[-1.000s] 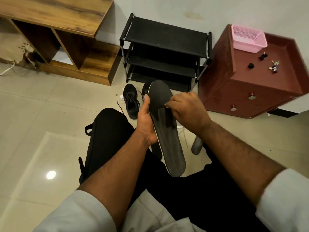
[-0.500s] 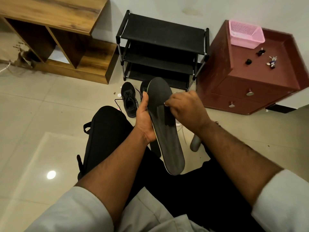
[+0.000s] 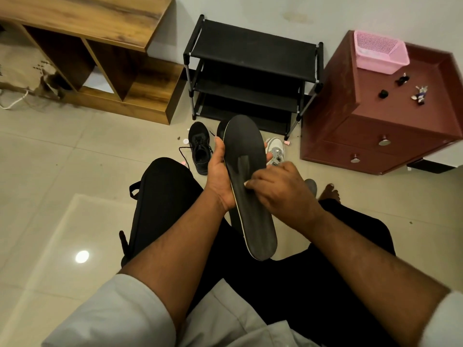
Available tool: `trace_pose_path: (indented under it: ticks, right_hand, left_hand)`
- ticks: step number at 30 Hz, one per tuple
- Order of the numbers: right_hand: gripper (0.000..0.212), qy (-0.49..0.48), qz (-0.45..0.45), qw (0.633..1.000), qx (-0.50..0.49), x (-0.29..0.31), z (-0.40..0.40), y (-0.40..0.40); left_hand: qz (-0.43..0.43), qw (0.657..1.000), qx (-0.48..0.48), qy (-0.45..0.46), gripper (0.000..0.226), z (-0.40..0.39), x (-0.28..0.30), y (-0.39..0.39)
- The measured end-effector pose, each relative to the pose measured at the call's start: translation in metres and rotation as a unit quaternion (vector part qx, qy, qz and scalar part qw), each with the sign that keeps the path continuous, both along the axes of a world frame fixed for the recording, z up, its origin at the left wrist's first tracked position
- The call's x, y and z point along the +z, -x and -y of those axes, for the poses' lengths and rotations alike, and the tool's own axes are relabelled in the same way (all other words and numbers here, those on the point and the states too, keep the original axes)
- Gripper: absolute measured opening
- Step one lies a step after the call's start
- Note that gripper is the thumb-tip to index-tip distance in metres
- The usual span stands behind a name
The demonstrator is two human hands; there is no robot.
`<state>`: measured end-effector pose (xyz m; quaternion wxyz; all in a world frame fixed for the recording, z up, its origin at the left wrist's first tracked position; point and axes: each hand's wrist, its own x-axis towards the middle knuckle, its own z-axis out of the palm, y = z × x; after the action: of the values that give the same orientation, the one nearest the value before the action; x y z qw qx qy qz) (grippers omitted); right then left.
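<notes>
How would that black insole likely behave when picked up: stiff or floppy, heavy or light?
The insole looks thin, so probably light. Held by the left hand only near its middle, its free end shows no droop, suggesting stiffness. The right hand touches its matte face; likely not slippery.

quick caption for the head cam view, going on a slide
Seated person's left hand grips a dark insole while the right hand touches its middle, a black shoe on the floor beyond.
</notes>
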<state>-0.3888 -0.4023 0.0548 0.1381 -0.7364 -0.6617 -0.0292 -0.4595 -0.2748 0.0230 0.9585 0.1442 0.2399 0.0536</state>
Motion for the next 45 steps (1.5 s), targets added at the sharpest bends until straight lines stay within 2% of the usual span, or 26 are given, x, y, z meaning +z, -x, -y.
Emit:
trace_pose_path:
  ticks: [4, 7, 12, 16, 19, 23, 27, 30, 34, 41, 45]
  right_hand:
    - [0.028, -0.008, 0.003, 0.999, -0.039, 0.01, -0.035, -0.023]
    - [0.02, -0.003, -0.01, 0.998, -0.066, 0.014, -0.05, -0.03]
    - [0.019, 0.004, -0.045, 0.999, -0.017, 0.006, -0.031, -0.009]
    - [0.029, -0.008, -0.046, 0.999, 0.009, 0.001, -0.012, 0.013]
    - [0.021, -0.021, -0.053, 0.998, -0.013, 0.006, -0.024, 0.002]
    - [0.023, -0.03, -0.044, 0.996, -0.072, 0.02, -0.055, -0.015]
    - [0.018, -0.026, -0.059, 0.996, -0.055, 0.019, -0.059, -0.008]
    - [0.023, -0.031, -0.084, 0.996, -0.028, 0.008, -0.041, 0.015]
    - [0.028, -0.057, -0.091, 0.993, -0.039, 0.002, -0.028, 0.026]
    - [0.022, 0.005, -0.056, 0.992, -0.112, 0.013, -0.067, -0.003]
    - [0.018, 0.034, -0.064, 0.994, -0.082, 0.012, -0.066, 0.009]
  left_hand:
    - [-0.014, 1.0, 0.004, -0.011, 0.071, 0.005, 0.001, 0.004]
    - [-0.027, 0.999, 0.009, -0.022, 0.062, 0.007, 0.003, 0.007]
    - [-0.037, 0.999, 0.028, -0.025, 0.075, 0.0, 0.007, 0.007]
    - [-0.021, 0.999, 0.031, 0.001, 0.082, -0.001, 0.01, 0.001]
    - [-0.024, 0.999, 0.021, -0.005, 0.076, 0.001, 0.007, 0.001]
    - [-0.035, 0.999, 0.033, 0.011, 0.057, 0.005, 0.005, 0.001]
    - [-0.035, 0.998, 0.042, 0.008, 0.065, -0.001, 0.006, 0.003]
    - [-0.041, 0.998, 0.046, -0.014, 0.07, -0.004, 0.001, 0.004]
    - [-0.067, 0.996, 0.047, -0.025, 0.069, -0.006, -0.001, 0.0]
    - [-0.082, 0.996, 0.045, -0.014, 0.063, 0.002, -0.004, 0.001]
    - [-0.106, 0.992, 0.061, -0.008, 0.06, -0.004, -0.004, 0.004]
